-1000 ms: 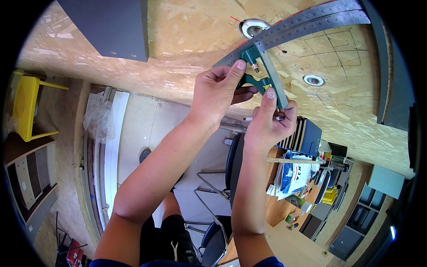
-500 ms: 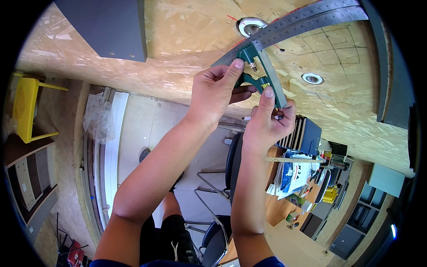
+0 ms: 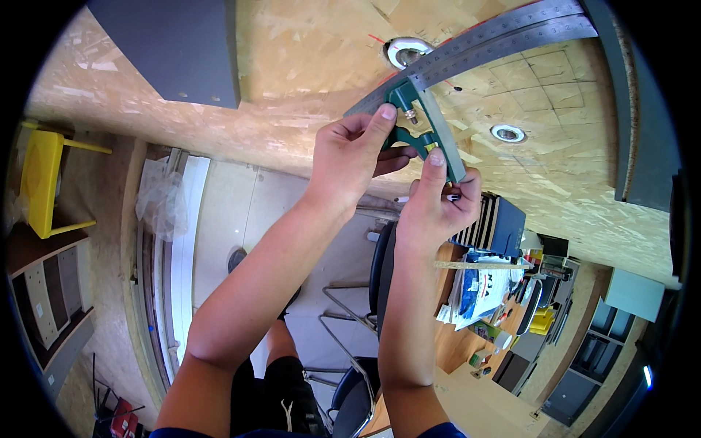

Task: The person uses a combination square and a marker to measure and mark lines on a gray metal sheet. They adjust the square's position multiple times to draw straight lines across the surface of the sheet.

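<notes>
Left grip (image 3: 343, 160) and right grip (image 3: 440, 208) both grasp the green square head (image 3: 432, 117), set at the steel rule (image 3: 504, 45) across the chipboard panel (image 3: 307, 58). Two-handed support presumably steadies its alignment.

Before me, the ruler (image 3: 504, 42) lies along the board (image 3: 314, 44). On my right, the table (image 3: 449, 347) bears a bag (image 3: 480, 292) and a bottle (image 3: 488, 333); below me, the floor (image 3: 226, 197) carries a chair (image 3: 353, 401).

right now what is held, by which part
Steel combination square, by its green head: left hand near the blade, right hand lower, apparently with a white pen.
</notes>
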Demonstrator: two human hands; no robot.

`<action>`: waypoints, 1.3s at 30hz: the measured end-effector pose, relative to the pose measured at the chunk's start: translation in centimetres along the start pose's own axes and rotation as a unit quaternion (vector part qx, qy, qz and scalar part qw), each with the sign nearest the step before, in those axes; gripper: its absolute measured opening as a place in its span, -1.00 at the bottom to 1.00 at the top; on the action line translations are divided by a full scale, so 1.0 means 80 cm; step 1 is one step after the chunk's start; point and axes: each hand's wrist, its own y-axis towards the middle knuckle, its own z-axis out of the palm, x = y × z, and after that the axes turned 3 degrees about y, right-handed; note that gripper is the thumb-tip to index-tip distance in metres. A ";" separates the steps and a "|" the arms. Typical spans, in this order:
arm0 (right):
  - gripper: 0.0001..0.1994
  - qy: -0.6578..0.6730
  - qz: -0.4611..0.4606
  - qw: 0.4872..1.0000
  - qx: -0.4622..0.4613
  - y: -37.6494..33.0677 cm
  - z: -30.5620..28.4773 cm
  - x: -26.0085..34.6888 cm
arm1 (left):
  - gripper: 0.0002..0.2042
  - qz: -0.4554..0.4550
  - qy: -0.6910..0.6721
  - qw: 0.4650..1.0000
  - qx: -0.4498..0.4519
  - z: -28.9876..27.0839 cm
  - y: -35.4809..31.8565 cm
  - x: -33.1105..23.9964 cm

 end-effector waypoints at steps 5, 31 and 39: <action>-0.71 0.000 -0.002 1.000 0.005 0.000 -0.001 0.000 | -0.66 -0.003 -0.003 1.000 0.001 -0.001 0.002 0.001; -0.69 -0.008 -0.058 0.998 0.011 0.004 -0.002 -0.007 | -0.65 0.007 -0.006 1.000 0.012 -0.004 0.002 0.003; -0.70 -0.002 -0.008 1.000 0.007 -0.002 -0.001 -0.003 | -0.65 0.031 0.016 0.999 -0.006 -0.005 0.007 0.009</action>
